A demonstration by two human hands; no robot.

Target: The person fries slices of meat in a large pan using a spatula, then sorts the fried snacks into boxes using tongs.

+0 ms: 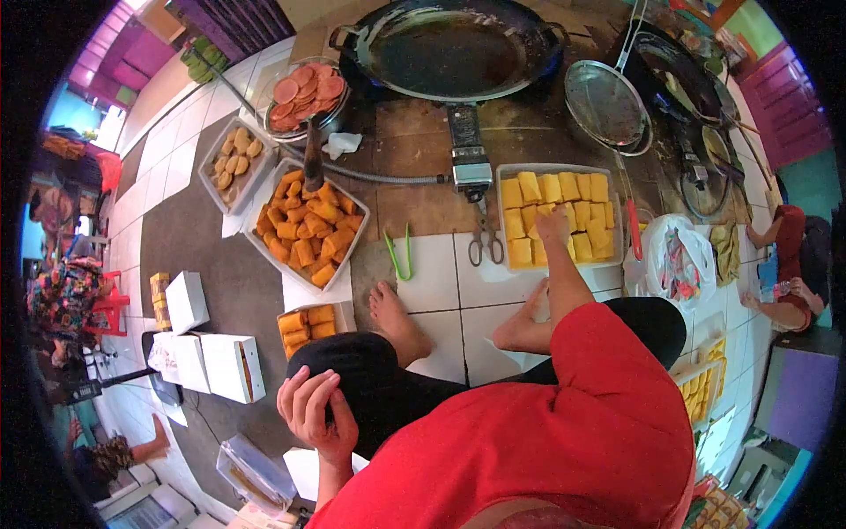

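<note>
My right hand [553, 227] reaches down into a clear plastic tray [500, 189] of pale yellow rolls [592, 220] in rows. Its fingers are drawn together on one roll near the middle, and the hand partly covers it. Over my left knee, my left hand [319, 413] hangs with loosely curled fingers and nothing in it. Left of that tray lie scissors [486, 247] and green tongs [401, 254] on the tiles. A box heaped with orange-brown fried rolls [304, 234] stands farther left, with a dark wooden handle upright in it.
A wide pan of dark oil [449, 53] sits on a burner ahead. A wire strainer [606, 104] lies right of it, before a second wok [674, 70]. Pink slices [308, 93] fill a bowl. A plastic bag [677, 260] and another person [793, 264] are at right; white boxes [231, 366] at left.
</note>
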